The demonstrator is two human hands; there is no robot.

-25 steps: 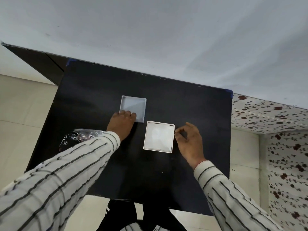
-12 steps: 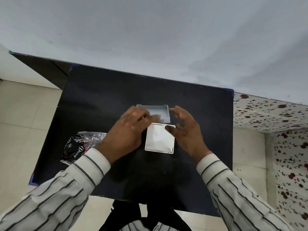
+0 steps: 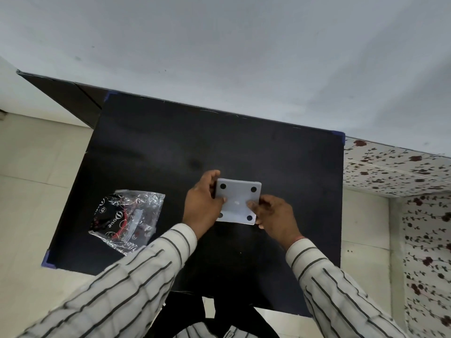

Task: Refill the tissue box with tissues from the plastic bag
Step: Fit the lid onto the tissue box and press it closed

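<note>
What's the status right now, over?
Both hands, left and right, gripping the box, feet up. Bag lies apart at left. Nothing in the way.

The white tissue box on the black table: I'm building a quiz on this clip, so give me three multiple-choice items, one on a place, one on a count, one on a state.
1. Where does the plastic bag lie?
A. left of the tissue box
B. right of it
C. on top of it

2. How many dark round pads show on the face of the tissue box turned to the camera?
A. two
B. three
C. four

3. How is the box held?
A. by both hands
B. by one hand
C. by none

Answers:
1 A, the bag lies near the table's left edge.
2 C, one pad near each corner.
3 A, the left hand and right hand grip opposite sides.
</note>
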